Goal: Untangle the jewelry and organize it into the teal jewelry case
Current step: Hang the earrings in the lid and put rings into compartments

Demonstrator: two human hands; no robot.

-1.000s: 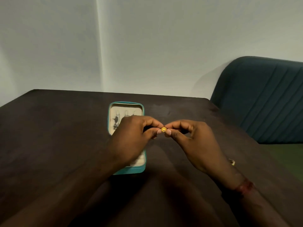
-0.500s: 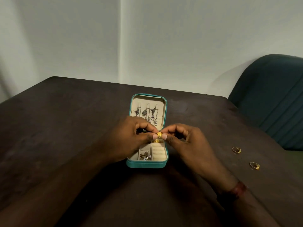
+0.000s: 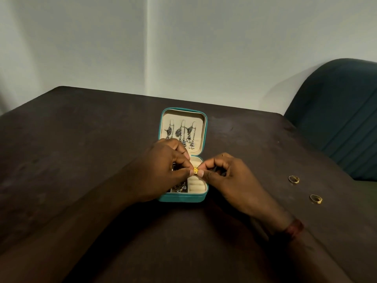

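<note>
Left hand (image 3: 163, 170) covering left half of case (image 3: 181, 198) tray; compartments under it not showing. Small gold piece (image 3: 195, 170) pinched between fingers (image 3: 201, 173) of both hands, too small to tell what kind. Silvery bits (image 3: 179, 188) in front left compartment peeking out below left hand, too tangled and small to identify. Lower ends of hanging earrings (image 3: 183, 132) in lid partly hiding behind left knuckles. Chair (image 3: 338, 111) running off right edge. Both forearms cutting off at bottom edge. Surface (image 3: 81, 150) running off left and bottom edges.

two rings (image 3: 294, 179) lie right of the case (image 3: 182, 198).
</note>
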